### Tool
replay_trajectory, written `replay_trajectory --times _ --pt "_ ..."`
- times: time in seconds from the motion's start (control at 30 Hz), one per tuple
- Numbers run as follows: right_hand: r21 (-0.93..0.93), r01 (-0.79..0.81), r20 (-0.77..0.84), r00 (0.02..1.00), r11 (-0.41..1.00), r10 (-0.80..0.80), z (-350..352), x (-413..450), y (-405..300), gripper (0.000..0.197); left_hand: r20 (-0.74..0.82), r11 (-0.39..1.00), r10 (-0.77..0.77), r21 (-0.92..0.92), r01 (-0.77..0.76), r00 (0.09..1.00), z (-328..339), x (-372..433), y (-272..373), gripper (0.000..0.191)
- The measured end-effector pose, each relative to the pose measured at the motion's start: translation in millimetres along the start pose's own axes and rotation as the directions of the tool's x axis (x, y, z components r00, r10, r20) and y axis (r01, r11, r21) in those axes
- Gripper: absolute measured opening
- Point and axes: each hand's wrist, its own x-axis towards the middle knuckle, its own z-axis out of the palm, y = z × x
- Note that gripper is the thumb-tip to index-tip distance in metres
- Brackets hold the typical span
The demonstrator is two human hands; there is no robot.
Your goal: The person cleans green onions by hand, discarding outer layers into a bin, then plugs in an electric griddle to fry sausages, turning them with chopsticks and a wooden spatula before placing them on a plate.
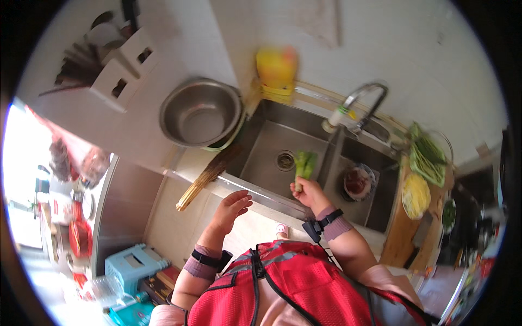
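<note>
My right hand [312,194] grips the pale stalk end of a bunch of green vegetables [306,163] above the large basin of a steel double sink [265,140]. The cut green ends point away from me, near the drain [285,161]. My left hand [231,208] hangs in front of the sink's edge with nothing in it, fingers loosely spread. To its left, a whisk-like straw brush [200,183] lies across the counter edge, its dark end toward the sink. In the smaller basin sits a bowl [359,183] with reddish contents.
A large steel bowl [200,112] rests left of the sink. The curved faucet [367,102] rises behind. On the right are a green basket of vegetables [426,159], a plate of yellow shreds [416,196] and a knife [422,234] on a wooden board [395,236]. A blue stool [134,265] stands low left.
</note>
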Motion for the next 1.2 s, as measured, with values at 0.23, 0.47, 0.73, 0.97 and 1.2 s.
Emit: replay_trajectory --times 0.23,0.47,0.73,0.97,1.2 --pt "0.114 -0.181 -0.152 0.968 0.977 0.197 -13.3 30.7 -0.7 0.033 -0.157 0.99 -0.052 -0.135 0.031 0.986 -27.2 -11.6 -14.2 0.04" --pt "-0.257 -0.127 0.024 0.99 0.958 0.138 54.9 22.2 3.1 0.011 -0.298 0.979 0.053 -0.171 -0.108 0.953 -52.2 -25.2 -34.2 0.012" --pt "-0.53 0.017 0.192 0.976 0.848 0.101 172.8 -8.1 40.2 0.016 -0.526 0.931 0.157 -0.205 -0.303 0.836 -115.5 -87.0 -35.9 0.023" --pt "-0.669 0.175 0.396 0.907 0.723 0.147 265.8 -35.7 123.3 0.014 -0.668 0.89 0.157 -0.223 -0.397 0.727 -204.3 -193.6 -53.6 0.04" --pt "-0.765 0.212 0.441 0.86 0.608 0.255 357.2 -49.2 247.4 0.016 -0.757 0.798 0.025 -0.378 -0.469 0.653 -304.3 -300.3 -109.1 0.057"
